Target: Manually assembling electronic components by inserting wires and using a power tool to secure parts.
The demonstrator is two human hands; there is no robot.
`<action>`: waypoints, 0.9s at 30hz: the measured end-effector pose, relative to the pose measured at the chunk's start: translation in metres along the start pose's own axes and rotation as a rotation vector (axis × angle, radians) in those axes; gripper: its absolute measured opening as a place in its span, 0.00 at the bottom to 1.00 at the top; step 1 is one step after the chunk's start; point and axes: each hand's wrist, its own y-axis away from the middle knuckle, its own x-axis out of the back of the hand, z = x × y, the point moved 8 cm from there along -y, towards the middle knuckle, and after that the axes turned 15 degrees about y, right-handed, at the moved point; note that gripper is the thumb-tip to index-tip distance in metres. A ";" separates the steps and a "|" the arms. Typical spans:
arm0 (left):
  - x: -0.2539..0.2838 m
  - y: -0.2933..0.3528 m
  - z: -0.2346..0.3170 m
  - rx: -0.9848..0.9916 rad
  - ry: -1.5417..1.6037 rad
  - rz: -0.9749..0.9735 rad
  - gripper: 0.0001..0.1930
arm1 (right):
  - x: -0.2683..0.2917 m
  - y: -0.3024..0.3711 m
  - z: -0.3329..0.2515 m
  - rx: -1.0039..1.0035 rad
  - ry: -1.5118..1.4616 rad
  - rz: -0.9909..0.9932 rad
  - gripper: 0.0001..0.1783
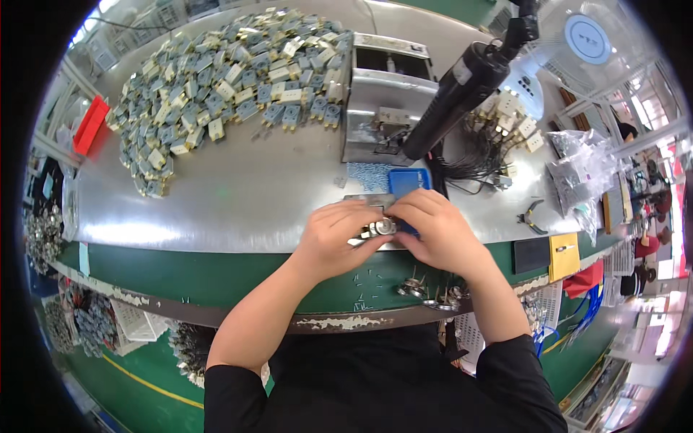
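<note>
My left hand (336, 238) and my right hand (442, 234) meet near the table's front edge, fingers closed around a small round metal part (384, 226). My fingers hide much of it. A flat grey metal piece (372, 199) shows just beyond my fingertips; whether it is touched, I cannot tell. Behind my right hand sits a blue tray (409, 177), with a heap of tiny light-blue pieces (367, 175) to its left. Several small screws (369, 283) lie on the green mat below my hands. Shiny round metal parts with pins (413, 287) rest near my right forearm.
A large pile of grey and cream blocks (238, 83) covers the back left. A metal fixture (386, 108) stands behind my hands, beside a thick black cylindrical arm (458, 97). Rightward are black wires with cream connectors (484, 155), pliers (533, 218) and a yellow pad (564, 257).
</note>
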 end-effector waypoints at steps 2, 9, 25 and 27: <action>0.002 -0.001 0.003 -0.008 -0.076 0.036 0.18 | 0.000 0.001 -0.001 0.016 0.081 0.063 0.23; 0.005 -0.003 0.004 0.076 -0.092 0.064 0.21 | 0.005 0.010 -0.004 0.060 0.273 0.209 0.20; 0.011 0.021 -0.011 0.342 0.086 0.220 0.13 | 0.094 0.021 0.155 -0.536 0.991 0.912 0.24; 0.007 0.011 0.004 0.109 0.094 0.091 0.09 | 0.092 0.026 0.154 -0.559 0.989 0.899 0.24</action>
